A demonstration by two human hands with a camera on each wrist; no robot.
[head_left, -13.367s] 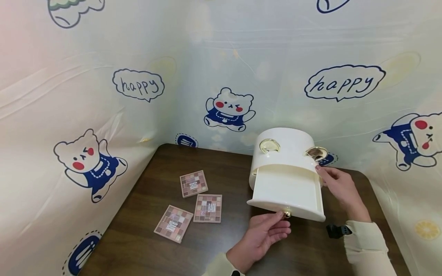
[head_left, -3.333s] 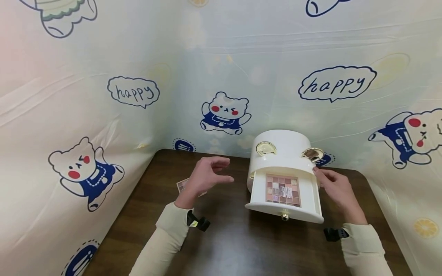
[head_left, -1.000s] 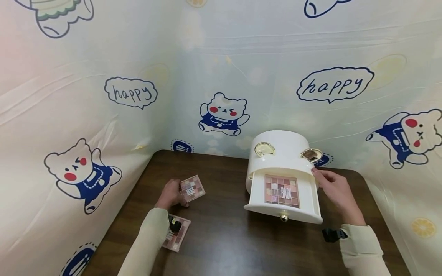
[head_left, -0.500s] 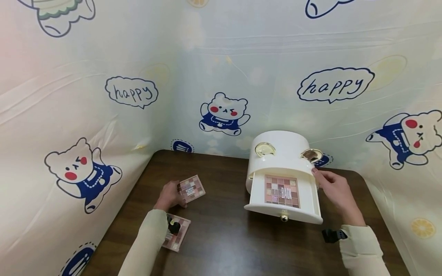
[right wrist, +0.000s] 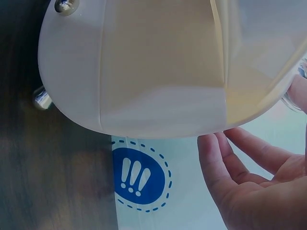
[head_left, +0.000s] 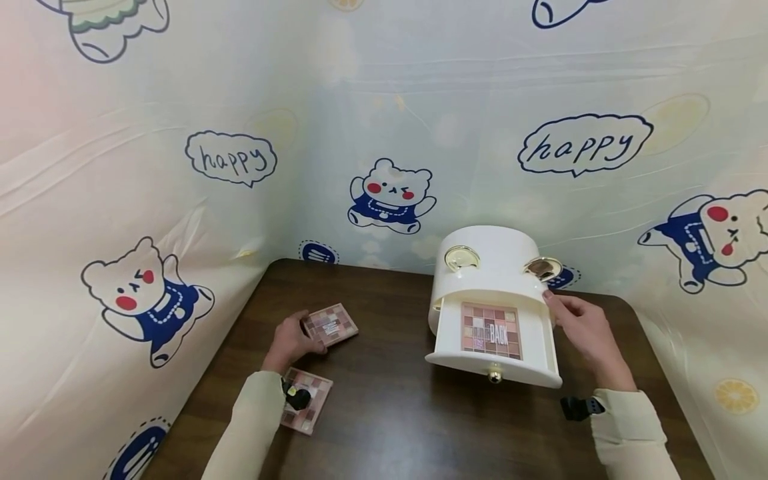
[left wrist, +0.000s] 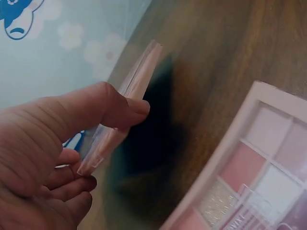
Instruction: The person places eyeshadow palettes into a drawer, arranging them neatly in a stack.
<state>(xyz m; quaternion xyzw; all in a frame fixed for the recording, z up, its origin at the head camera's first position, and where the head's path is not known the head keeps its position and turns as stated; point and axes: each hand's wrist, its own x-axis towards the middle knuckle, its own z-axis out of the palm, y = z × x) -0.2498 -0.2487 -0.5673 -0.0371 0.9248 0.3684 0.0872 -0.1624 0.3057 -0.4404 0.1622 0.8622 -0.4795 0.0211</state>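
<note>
Between the thumb and fingers of my left hand (head_left: 291,343) is a pink eyeshadow palette (head_left: 333,325). The left wrist view shows that palette (left wrist: 144,72) nearly edge-on, tilted off the dark table. A second palette (head_left: 315,393) lies flat below my left wrist, partly covered by the sleeve and wrist camera. On the right stands a white rounded storage box (head_left: 489,243) with its drawer (head_left: 450,337) pulled out. Another palette (head_left: 492,332) lies flat in the drawer. My right hand (head_left: 591,337) grips the box's right side, thumb at the front edge and fingertips (right wrist: 207,143) against the wall.
A gold knob (head_left: 495,377) sits on the drawer front, and two gold round handles (head_left: 462,258) stick out from the box above. The brown wooden table (head_left: 384,413) ends at a patterned curtain (head_left: 324,133) behind and on both sides.
Earlier my left hand held the drawer knob and three palettes lay on the table; one is now in the drawer. The left hand has since taken a second palette and tilted it. The right hand stays put.
</note>
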